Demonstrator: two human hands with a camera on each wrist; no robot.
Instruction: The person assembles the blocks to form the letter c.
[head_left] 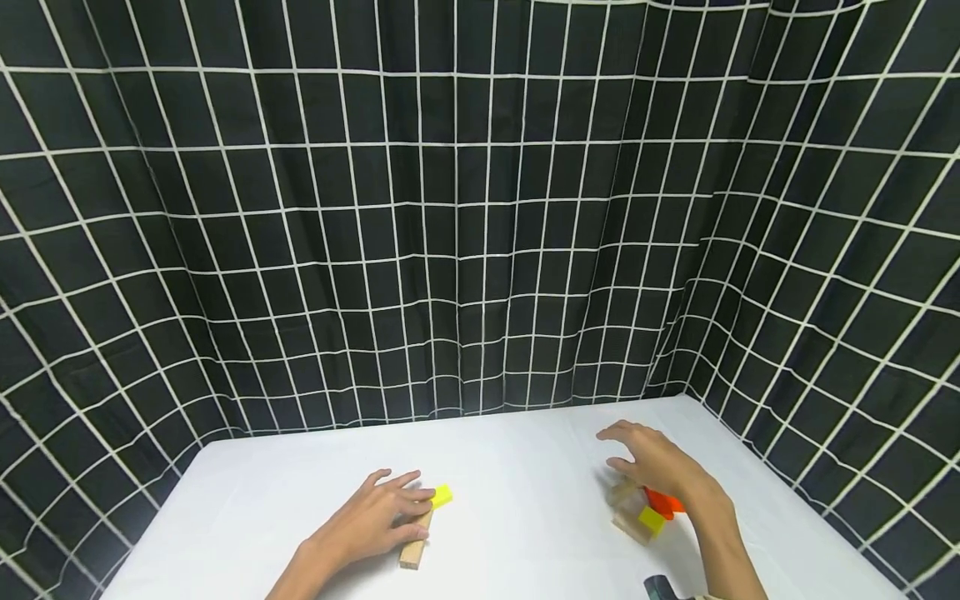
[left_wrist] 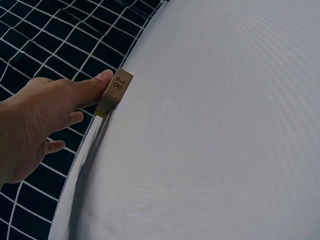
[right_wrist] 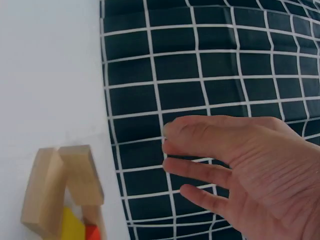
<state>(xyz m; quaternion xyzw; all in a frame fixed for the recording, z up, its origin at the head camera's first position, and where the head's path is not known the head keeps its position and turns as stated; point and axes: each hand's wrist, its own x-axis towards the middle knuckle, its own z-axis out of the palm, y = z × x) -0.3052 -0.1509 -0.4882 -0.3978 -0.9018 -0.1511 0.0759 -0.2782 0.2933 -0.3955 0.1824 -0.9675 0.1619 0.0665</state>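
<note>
With its thumb on the near side, my left hand [head_left: 375, 518] grips a long wooden block [head_left: 414, 546] low over the white table. The left wrist view shows the thumb against this block, whose end [left_wrist: 117, 87] is marked 28. A bright yellow block [head_left: 442, 496] sits at the fingertips, at the wooden block's far end. My right hand [head_left: 663, 462] holds nothing, its fingers spread loosely above a small group of blocks. In that group are wooden blocks [right_wrist: 45, 192], a yellow block [head_left: 652, 522] and a red-orange block [head_left: 663, 504], partly hidden by the hand and wrist.
Both groups of blocks rest on a white-covered table [head_left: 517, 492]. Dark curtains with a white grid [head_left: 472, 208] stand along its back and sides. A dark rounded object [head_left: 660, 587] shows at the bottom edge, beside the right forearm.
</note>
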